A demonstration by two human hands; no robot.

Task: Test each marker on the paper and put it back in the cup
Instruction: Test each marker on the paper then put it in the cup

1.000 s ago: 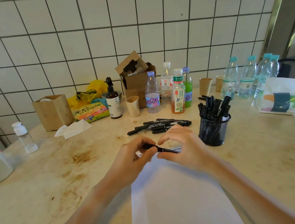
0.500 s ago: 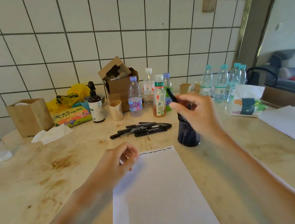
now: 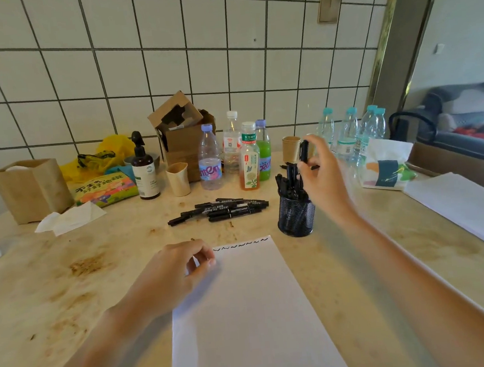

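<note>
**Desk:** Since the earlier frame, what has moved?

**Photographer:** Half a second ago the right hand (image 3: 322, 173) carried a black marker (image 3: 304, 150) tilted, above the black mesh cup (image 3: 296, 219). It now holds that marker nearly upright, right of centre in the frame, directly over the cup's mouth, thumb and fingers pinched round the barrel. A second ago both hands were together at the top of the paper (image 3: 252, 314), working on one marker.

**Desk:** And the other hand?

**Photographer:** The left hand (image 3: 172, 274) rests at the sheet's upper left corner, fingers loosely curled. Whether anything sits inside them, I cannot tell.

**Desk:** What does it mean for the job?

**Photographer:** A row of small black squiggles (image 3: 240, 244) runs along the paper's top edge, so several pens look to have been tried. By my reading this one is tested and about to drop in among the markers in the cup (image 3: 289, 180). Its tip looks clear of them, though the hand hides part of it.

**Desk:** How much is left?

**Photographer:** A pile of loose markers (image 3: 222, 209) lies on the table, centre frame, between the paper and the row of bottles (image 3: 232, 155). Those, I would judge, are waiting their turn.
</note>
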